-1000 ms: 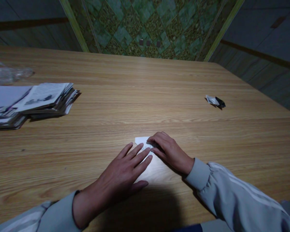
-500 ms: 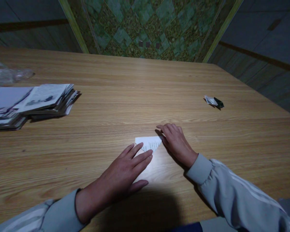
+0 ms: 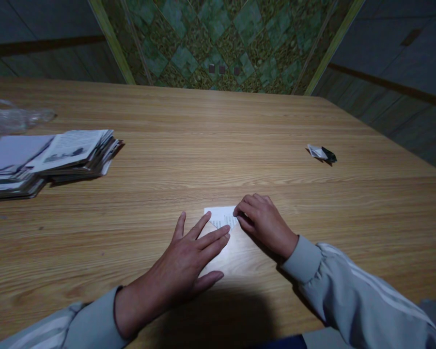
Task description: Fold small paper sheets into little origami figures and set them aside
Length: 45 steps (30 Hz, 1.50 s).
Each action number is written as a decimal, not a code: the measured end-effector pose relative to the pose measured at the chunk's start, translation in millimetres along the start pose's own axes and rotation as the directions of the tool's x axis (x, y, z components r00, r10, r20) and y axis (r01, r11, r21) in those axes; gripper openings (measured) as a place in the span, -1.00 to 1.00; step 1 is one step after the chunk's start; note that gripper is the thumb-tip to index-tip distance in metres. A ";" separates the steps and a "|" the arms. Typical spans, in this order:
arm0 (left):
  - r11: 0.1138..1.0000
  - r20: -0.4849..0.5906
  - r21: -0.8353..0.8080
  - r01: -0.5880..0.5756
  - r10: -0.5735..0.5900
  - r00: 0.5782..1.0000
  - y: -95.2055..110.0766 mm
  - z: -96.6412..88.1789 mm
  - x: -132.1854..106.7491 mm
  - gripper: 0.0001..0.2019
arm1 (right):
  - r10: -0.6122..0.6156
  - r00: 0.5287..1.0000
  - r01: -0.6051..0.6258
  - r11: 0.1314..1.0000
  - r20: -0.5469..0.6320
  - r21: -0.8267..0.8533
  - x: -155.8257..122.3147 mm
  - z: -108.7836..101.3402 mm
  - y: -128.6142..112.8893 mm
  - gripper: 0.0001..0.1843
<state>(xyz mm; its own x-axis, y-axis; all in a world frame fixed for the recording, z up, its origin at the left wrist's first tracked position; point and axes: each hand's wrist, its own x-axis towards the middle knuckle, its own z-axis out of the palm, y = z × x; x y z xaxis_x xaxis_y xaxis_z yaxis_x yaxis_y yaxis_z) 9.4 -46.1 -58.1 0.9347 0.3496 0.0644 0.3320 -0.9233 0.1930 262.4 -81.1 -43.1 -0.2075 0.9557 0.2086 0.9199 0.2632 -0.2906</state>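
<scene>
A small piece of folded white paper point(image 3: 221, 214) with printed text lies flat on the wooden table, its lower point toward me. My left hand point(image 3: 187, 261) is open with spread fingers, and its fingertips rest at the paper's lower edge and left side. At the right corner, my right hand point(image 3: 264, 222) has thumb and fingers closed in a pinch on the paper. That corner is hidden under the fingertips.
Stacks of printed paper point(image 3: 76, 150) lie at the left, with a clear plastic bag point(image 3: 14, 118) behind them. Toward the right sits a small folded paper piece point(image 3: 321, 153), part white and part dark. The wooden table point(image 3: 189, 140) reaches back to a patterned wall.
My right hand has come down and left, its fingers closing from a looser pose onto the paper's right corner. The left hand's fingers have spread wider.
</scene>
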 end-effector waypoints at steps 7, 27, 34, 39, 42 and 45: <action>1.000 0.011 -0.018 0.021 -0.021 1.000 2.0 2.8 0.0 -0.37 | 0.066 0.994 -0.058 0.995 -0.092 0.087 1.6 -1.5 -1.7 -0.84; 0.998 -0.131 0.032 -0.061 0.065 0.989 5.4 12.9 6.5 -0.47 | 0.072 0.997 -0.069 0.991 -0.025 0.117 3.2 -0.6 -11.1 -0.77; 0.998 -0.159 0.018 -0.053 0.055 0.986 6.7 9.9 8.1 -0.52 | 0.051 0.996 -0.041 0.990 -0.075 0.132 4.7 -0.4 -11.1 -0.81; 0.999 -0.164 -0.003 -0.046 0.045 0.985 7.8 8.1 9.9 -0.55 | 0.042 0.992 -0.020 0.985 -0.121 0.174 6.2 0.7 -9.1 -0.90; 0.999 -0.164 -0.002 -0.043 0.042 0.985 8.2 8.8 11.1 -0.55 | 0.030 0.990 -0.006 0.984 -0.139 0.176 6.2 1.9 -8.5 -0.91; 0.999 -0.167 0.000 -0.035 0.034 0.985 8.4 9.7 12.0 -0.55 | 0.017 0.989 0.010 0.984 -0.147 0.180 5.7 2.4 -8.8 -0.94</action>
<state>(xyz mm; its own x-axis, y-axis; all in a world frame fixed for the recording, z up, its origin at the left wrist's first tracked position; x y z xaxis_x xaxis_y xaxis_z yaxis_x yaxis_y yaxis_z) 24.6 -51.2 -65.1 0.9111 0.3396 0.2336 0.2995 -0.9348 0.1910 252.3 -77.7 -41.5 -0.1403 0.9303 0.3390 0.8432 0.2917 -0.4516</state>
